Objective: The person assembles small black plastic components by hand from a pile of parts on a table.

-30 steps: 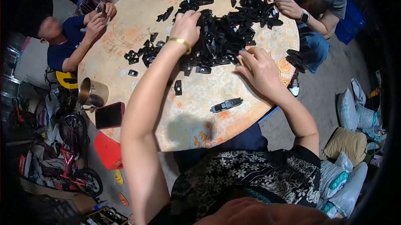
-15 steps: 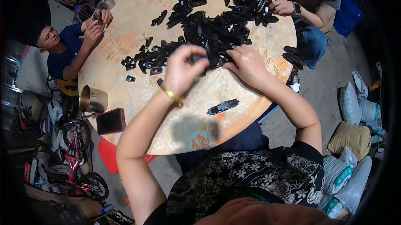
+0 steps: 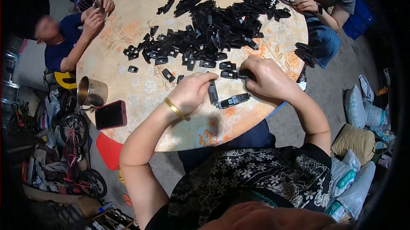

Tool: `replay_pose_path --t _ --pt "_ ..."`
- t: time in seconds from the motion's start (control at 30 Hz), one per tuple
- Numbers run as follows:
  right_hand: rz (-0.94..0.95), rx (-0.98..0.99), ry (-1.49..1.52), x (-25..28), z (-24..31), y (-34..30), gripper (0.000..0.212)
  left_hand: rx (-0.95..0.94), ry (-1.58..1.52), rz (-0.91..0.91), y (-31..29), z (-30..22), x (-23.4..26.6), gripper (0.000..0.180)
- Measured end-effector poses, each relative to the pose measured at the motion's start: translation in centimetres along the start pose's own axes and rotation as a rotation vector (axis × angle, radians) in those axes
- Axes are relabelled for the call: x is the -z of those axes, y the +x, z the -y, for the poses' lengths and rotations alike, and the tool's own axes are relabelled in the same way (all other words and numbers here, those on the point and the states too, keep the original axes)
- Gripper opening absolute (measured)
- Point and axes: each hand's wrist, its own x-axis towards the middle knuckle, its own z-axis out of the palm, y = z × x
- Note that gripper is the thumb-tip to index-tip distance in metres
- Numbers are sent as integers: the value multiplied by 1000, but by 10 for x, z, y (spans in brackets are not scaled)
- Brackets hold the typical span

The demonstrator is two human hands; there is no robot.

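Observation:
My left hand (image 3: 191, 92), with a gold bangle at the wrist, is closed with its fingertips on a narrow black plastic part (image 3: 213, 94). My right hand (image 3: 271, 79) pinches a short black plastic part (image 3: 244, 74), most of it hidden under the fingers. Between the hands lies a longer black-and-grey plastic piece (image 3: 234, 100), its left end close to the part in my left hand. Two small black parts (image 3: 228, 70) sit just left of my right fingertips. Beyond both hands spreads a large heap of black plastic parts (image 3: 218, 23).
The round table's patterned top (image 3: 128, 29) also bears a phone (image 3: 110, 115) in a red case and a metal cup (image 3: 92, 92) at the left. Black parts (image 3: 304, 55) lie by the right edge. Two people, left (image 3: 95, 23) and far right (image 3: 304, 2), handle things.
Both hands have drawn back from the heap toward me. Several small parts now lie in front of it, and a narrow part has come beside the longer piece.

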Motion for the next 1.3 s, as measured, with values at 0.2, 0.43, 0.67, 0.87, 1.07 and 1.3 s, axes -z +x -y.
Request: replay_pose_path --t 0.2,0.43,0.67,0.87,1.07,1.3 --pt "-57 -245 824 -10 5 3 28 -120 163 -125 -5 5 -3 26" --pt "-60 -22 494 -25 2 0 25 -284 176 -357 -6 4 -32 20" --pt "-52 107 -19 -7 15 -11 22 -134 -35 -222 -7 4 -26 15" --pt "-56 350 31 -18 10 13 22 -316 86 -304 2 6 -31 19" --pt "-87 373 93 -11 -5 7 30 -167 -52 -125 2 1 -15 20" --pt "-62 256 62 -13 -31 7 28 -130 366 -575 95 18 26 34"
